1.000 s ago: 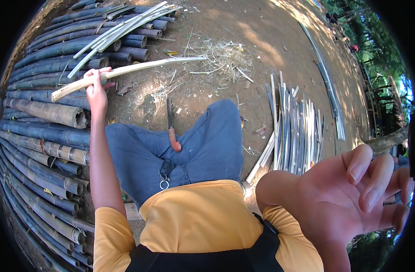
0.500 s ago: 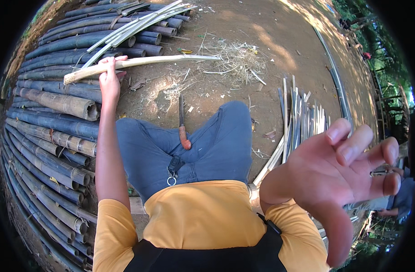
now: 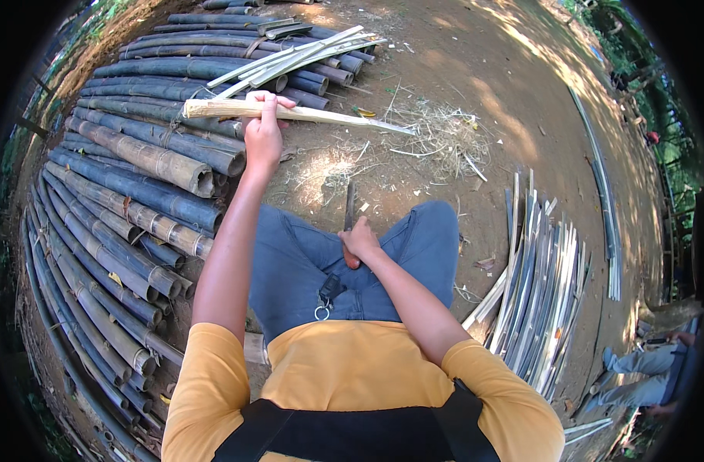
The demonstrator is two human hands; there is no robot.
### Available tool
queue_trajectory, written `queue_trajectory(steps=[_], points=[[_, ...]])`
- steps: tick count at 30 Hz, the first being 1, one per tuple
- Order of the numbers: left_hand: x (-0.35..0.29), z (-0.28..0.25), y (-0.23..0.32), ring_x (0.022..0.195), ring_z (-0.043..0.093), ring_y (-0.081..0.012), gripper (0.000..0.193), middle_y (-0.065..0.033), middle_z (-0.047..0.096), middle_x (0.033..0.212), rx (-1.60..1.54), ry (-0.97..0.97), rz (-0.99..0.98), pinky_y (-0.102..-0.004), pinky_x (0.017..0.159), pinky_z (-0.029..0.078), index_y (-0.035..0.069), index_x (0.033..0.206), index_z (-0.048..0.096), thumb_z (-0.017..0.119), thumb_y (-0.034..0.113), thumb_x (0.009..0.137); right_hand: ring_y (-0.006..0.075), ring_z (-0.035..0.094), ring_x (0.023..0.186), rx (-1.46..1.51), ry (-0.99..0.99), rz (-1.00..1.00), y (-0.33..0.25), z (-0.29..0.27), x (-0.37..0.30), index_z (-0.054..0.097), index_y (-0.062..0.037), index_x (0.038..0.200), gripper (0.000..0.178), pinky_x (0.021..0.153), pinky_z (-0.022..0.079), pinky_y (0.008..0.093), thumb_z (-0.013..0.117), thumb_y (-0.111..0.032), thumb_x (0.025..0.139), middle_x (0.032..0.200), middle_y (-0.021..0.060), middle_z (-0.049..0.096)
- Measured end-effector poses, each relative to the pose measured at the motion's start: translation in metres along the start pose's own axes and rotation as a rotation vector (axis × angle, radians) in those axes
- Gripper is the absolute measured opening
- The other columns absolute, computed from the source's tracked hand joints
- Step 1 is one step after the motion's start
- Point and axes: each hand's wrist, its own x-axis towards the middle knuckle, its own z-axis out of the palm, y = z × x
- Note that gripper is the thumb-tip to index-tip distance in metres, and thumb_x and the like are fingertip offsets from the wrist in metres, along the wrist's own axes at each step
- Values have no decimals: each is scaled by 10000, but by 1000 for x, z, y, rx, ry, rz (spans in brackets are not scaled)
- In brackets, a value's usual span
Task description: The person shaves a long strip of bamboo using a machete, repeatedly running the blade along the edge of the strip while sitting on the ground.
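Observation:
My left hand (image 3: 264,138) is closed round a pale wooden stick (image 3: 321,116), held out level above the ground. The stick is thick and blunt at its left end and tapers to a thin right tip. Between my thighs lies a knife (image 3: 349,205), its dark blade pointing away from me and its reddish-brown handle toward me. My right hand (image 3: 361,240) is down on that handle with its fingers curled about it; part of the grip is hidden under them.
Dark bamboo poles (image 3: 148,200) are stacked along the left, with pale split strips (image 3: 298,58) across the far ones. Shavings (image 3: 444,138) litter the ground ahead. A bundle of slats (image 3: 540,285) lies at my right. Another person's legs (image 3: 637,377) show at the right edge.
My right hand has swung from raised and spread at the right down to the knife handle and closed on it. The left hand still holds the stick. The whole view has shifted.

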Motion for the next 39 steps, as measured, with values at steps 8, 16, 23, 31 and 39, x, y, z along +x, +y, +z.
queue_trajectory(steps=[8,16,23,31,39], points=[[-26,21,-15,792,610,-203,210,-102,645,793,-129,146,127,-341,810,462,42,886,478,386,176,1017,355,664,1042,138,-53,129,24,9,22,327,113,1220,793,861,554,410,847,-216,720,1127,290,641],[-4,50,-25,545,417,-160,329,-32,382,578,-651,166,115,-341,624,441,110,700,376,344,272,985,167,477,511,1487,-408,481,58,-39,59,474,-45,868,264,474,429,289,537,-296,814,661,61,513],[14,55,8,428,227,-113,391,4,258,512,-747,129,130,-289,456,286,130,650,306,360,297,999,103,454,455,1299,-104,241,54,-82,10,515,-53,874,117,418,415,270,618,-63,820,640,-2,515],[12,30,62,435,218,-114,411,7,238,509,-704,20,212,-283,435,245,136,636,281,352,305,1004,316,666,656,523,481,-212,12,-152,-48,553,-42,1014,209,601,517,430,608,-130,833,765,157,651],[-5,10,40,412,203,-119,382,4,240,497,-694,122,106,-276,402,212,142,622,262,350,258,975,439,669,841,225,481,-340,-37,-167,-28,581,-69,1003,217,740,506,525,620,-156,809,856,237,683]])
